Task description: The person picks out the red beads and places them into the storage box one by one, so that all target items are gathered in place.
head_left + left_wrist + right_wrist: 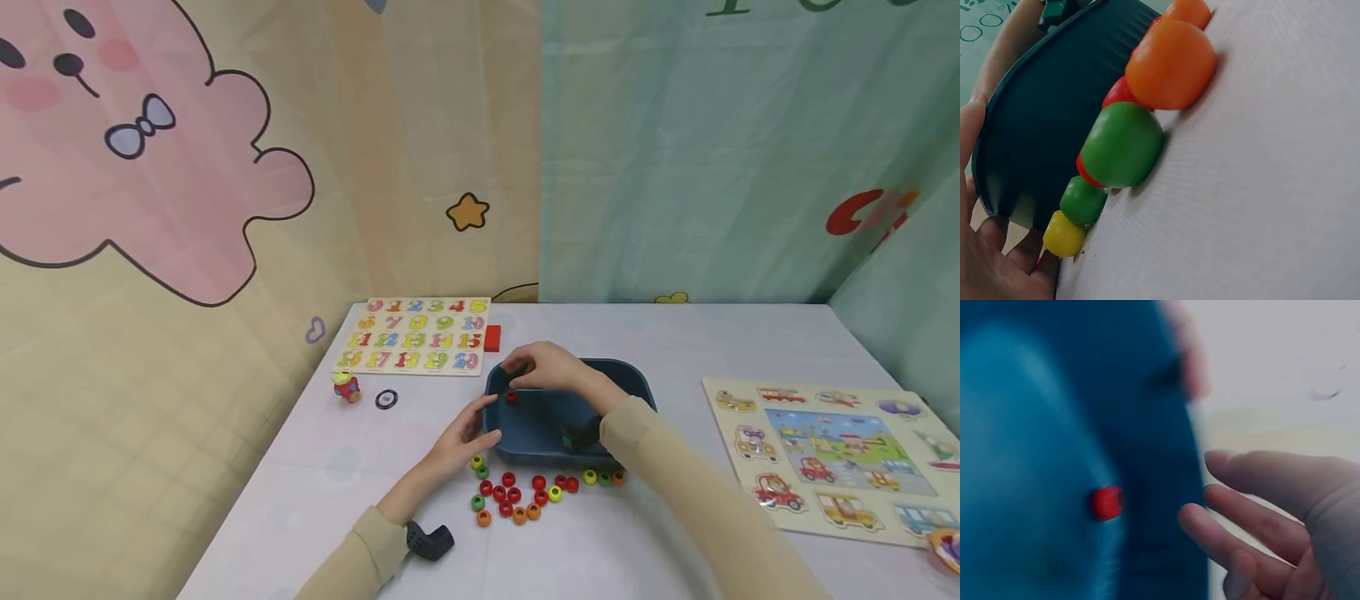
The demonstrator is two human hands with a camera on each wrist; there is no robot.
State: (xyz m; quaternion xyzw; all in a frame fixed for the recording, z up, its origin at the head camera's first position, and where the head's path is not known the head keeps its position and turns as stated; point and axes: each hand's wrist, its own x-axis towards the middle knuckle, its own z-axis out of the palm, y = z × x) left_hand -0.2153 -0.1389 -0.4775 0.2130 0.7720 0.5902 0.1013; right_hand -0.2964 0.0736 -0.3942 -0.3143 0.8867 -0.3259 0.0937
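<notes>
A dark blue plastic bin (528, 433) stands mid-table. My left hand (453, 443) touches its outer left corner, thumb and fingers spread against the rim and wall. In the left wrist view, the left fingers (1007, 250) rest on the wall beside a yellow bead (1064, 234). Over the bin's back left part is my right hand (551, 367), with loosely bent fingers and nothing seen between them. One red bead (1107, 503) lies inside the bin, below that hand. In front of the bin, red, green, yellow and orange beads (513, 494) lie scattered.
A number puzzle board (411, 336) lies at the back left, with a red block (492, 338) beside it. Nearby are a small toy figure (347, 387) and a round chip (386, 399). A vehicle puzzle board (832, 454) lies on the right. Black wrist devices sit at both cuffs.
</notes>
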